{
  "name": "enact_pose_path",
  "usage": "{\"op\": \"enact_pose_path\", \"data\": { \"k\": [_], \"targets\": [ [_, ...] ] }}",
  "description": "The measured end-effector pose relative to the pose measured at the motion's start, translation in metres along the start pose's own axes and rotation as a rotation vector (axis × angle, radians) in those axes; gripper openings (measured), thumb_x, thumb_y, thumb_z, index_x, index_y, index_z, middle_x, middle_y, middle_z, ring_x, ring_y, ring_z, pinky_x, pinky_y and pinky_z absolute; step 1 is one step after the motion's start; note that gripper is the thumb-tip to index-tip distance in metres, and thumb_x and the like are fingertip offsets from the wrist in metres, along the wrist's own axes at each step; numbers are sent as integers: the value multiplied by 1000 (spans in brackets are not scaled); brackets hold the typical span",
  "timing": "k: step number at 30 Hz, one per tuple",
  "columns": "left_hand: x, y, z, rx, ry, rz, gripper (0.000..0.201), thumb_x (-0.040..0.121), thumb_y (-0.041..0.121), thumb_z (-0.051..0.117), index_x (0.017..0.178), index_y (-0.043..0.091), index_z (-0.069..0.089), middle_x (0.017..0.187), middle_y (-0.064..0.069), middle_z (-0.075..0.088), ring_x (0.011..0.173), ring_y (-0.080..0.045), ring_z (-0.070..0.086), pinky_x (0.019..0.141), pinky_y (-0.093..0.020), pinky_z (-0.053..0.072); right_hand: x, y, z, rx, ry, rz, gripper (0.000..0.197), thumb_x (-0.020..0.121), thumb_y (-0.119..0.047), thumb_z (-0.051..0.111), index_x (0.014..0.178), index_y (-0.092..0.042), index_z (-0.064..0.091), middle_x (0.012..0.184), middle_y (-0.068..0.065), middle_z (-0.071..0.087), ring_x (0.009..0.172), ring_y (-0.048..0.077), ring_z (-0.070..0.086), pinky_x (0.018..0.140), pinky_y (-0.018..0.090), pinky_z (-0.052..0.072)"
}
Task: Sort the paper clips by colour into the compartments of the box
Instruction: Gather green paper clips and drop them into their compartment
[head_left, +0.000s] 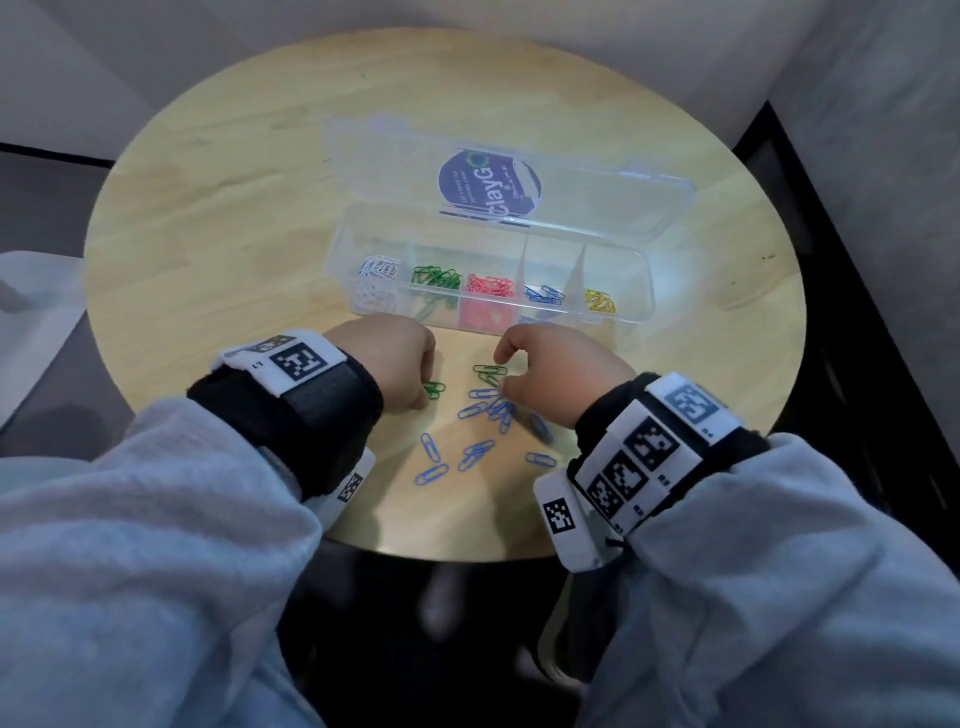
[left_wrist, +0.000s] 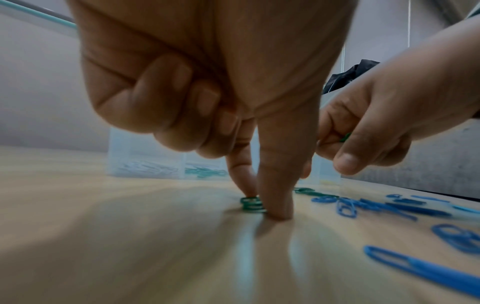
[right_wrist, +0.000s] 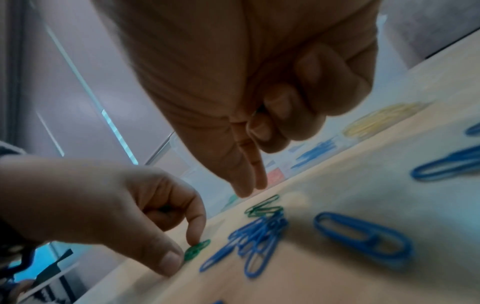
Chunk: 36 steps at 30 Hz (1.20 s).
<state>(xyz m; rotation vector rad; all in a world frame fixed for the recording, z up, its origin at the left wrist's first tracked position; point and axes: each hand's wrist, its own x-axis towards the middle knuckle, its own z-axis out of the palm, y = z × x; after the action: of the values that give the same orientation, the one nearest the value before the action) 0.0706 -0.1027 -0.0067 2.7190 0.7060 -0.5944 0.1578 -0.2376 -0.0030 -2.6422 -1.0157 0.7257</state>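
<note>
A clear compartment box (head_left: 631, 283) stands open on the round table and holds white, green, red, blue and yellow paper clips in separate compartments. My left hand (head_left: 423, 389) pinches a green clip (left_wrist: 250, 203) lying on the table between thumb and forefinger. My right hand (head_left: 501, 373) hovers over more green clips (head_left: 490, 371), thumb and forefinger pointing down; its curled fingers hold a green clip (left_wrist: 345, 136). Several blue clips (head_left: 480, 454) lie scattered in front of both hands.
The box's lid (head_left: 597, 171) lies open behind it, with a purple label. The wooden table (head_left: 208, 208) is round, and its near edge runs just behind the blue clips. A pale container (head_left: 36, 291) sits off the table at the left.
</note>
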Motion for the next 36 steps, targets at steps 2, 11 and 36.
{"op": "enact_pose_path", "data": {
  "k": [2,11,36],
  "targets": [
    [-1,0,0,8,-10,-4,12,79,22,67,84,23,57,71,6,50,78,-19,50,52,-23,29,3,-4,3,-57,-7,-4,29,89,-16,52,117,-23,56,119,2,60,97,19,55,73,22,34],
    [-4,-3,1,22,-26,11,19,79,22,66,93,23,53,70,7,43,79,-19,47,49,-23,25,12,-12,6,-151,-54,20,21,90,-16,52,108,-14,61,112,6,64,99,23,59,73,22,37],
    [-1,-5,1,-21,-117,-29,26,77,29,70,97,12,68,97,-6,68,85,-23,58,66,-25,39,6,1,-6,252,-230,121,16,80,-20,56,80,-10,68,75,7,66,65,23,52,64,31,43]
  ]
}}
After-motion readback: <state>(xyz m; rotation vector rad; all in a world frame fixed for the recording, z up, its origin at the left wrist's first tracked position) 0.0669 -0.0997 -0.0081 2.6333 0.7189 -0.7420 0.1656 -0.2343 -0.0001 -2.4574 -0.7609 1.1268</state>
